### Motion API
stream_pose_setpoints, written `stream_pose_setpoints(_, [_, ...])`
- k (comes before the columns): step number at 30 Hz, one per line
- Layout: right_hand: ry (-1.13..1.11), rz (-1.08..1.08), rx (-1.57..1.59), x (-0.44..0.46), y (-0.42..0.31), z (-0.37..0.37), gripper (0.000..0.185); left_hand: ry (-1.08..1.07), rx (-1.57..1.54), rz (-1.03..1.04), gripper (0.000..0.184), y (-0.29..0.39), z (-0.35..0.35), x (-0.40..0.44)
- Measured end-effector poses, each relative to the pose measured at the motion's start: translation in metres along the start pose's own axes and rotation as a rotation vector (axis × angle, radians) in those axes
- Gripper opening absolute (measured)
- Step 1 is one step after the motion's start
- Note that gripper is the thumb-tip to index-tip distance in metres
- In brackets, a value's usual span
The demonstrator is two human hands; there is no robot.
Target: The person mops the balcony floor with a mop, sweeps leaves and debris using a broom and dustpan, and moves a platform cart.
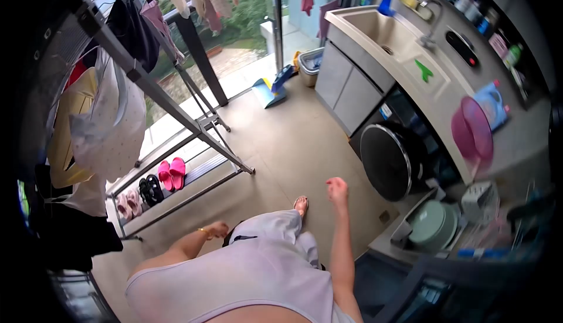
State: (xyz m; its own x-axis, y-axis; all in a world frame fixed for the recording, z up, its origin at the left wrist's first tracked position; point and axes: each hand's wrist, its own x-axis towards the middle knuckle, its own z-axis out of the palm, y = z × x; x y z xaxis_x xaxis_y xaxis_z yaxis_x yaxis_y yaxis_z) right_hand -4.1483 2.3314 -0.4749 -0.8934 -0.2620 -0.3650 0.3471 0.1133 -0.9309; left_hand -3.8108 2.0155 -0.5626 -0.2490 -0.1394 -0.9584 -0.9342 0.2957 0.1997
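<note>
My left hand point(217, 230), with a gold bracelet at the wrist, hangs beside my light trousers point(270, 229). Its fingers look loosely curled, and I see nothing in them. A dark patch shows on the trousers close to that hand. My right hand point(337, 190) is out in front on the other side, fingers bent in, holding nothing visible. It touches nothing; the floor lies below it, and a round black appliance door point(384, 162) is to its right. One foot point(301, 206) in a sandal shows between the hands.
At left stands a metal drying rack point(141, 77) hung with clothes, pink slippers point(172, 174) on its lower shelf. A blue dustpan point(268, 93) lies by the window. On the right, a sink counter point(404, 59) carries a pink basin point(471, 128); green bowls point(433, 223) sit nearer.
</note>
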Motion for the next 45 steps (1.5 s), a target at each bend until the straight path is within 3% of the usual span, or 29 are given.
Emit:
stream_pose_setpoints(2, [-0.22,-0.079,0.042,0.052,-0.017,0.036,0.024,0.094,-0.377,0.168,0.03,0.048,-0.016,0.011])
stream_pose_setpoints(6, [-0.416,-0.162,-0.002,0.172,-0.093,0.088,0.021,0.215,-0.608,0.234,0.028,0.122,-0.047,0.008])
stream_pose_setpoints(16, [-0.607,-0.319,-0.238,0.552,-0.249,0.231,0.011,0.421,-1.201,-0.005,0.021,0.291,-0.052,0.057])
stream_pose_setpoints(18, [-0.523,-0.614,-0.383,0.653,-0.244,0.279,0.016,0.585,-1.386,-0.032,0.02,0.326,-0.043,0.07])
stream_pose_setpoints(22, [-0.4,-0.708,-0.691,0.767,-0.3,0.355,0.04,0.496,-1.549,-0.127,0.023,0.431,-0.057,0.034])
stream_pose_setpoints(25, [-0.44,-0.824,-0.49,0.827,-0.299,0.406,0.053,0.398,-1.604,-0.071,0.029,0.475,-0.057,0.033])
stream_pose_setpoints(26, [-0.475,-0.848,-0.407,0.828,-0.302,0.416,0.054,0.39,-1.632,-0.098,0.029,0.488,-0.056,0.029])
stream_pose_setpoints(27, [-0.689,-0.615,-0.403,0.832,-0.31,0.422,0.049,0.432,-1.631,-0.1,0.029,0.498,-0.062,0.028])
stream_pose_setpoints(28, [-0.687,-0.568,-0.244,0.831,-0.299,0.432,0.036,0.474,-1.627,-0.101,0.029,0.507,-0.069,0.026])
stream_pose_setpoints(30, [-0.674,-0.435,-0.311,0.823,-0.299,0.44,0.032,0.506,-1.656,-0.131,0.028,0.52,-0.076,0.025])
stream_pose_setpoints(31, [-0.623,-0.422,-0.181,0.81,-0.297,0.445,0.034,0.538,-1.674,-0.135,0.028,0.525,-0.08,0.024])
stream_pose_setpoints(38, [-0.934,-0.724,-0.146,0.704,-0.308,0.419,0.033,0.721,-1.688,0.103,0.027,0.548,-0.109,0.034])
stream_pose_setpoints(45, [-1.14,-0.677,-0.194,0.529,-0.34,0.357,0.035,0.987,-1.557,0.431,0.027,0.569,-0.135,0.025])
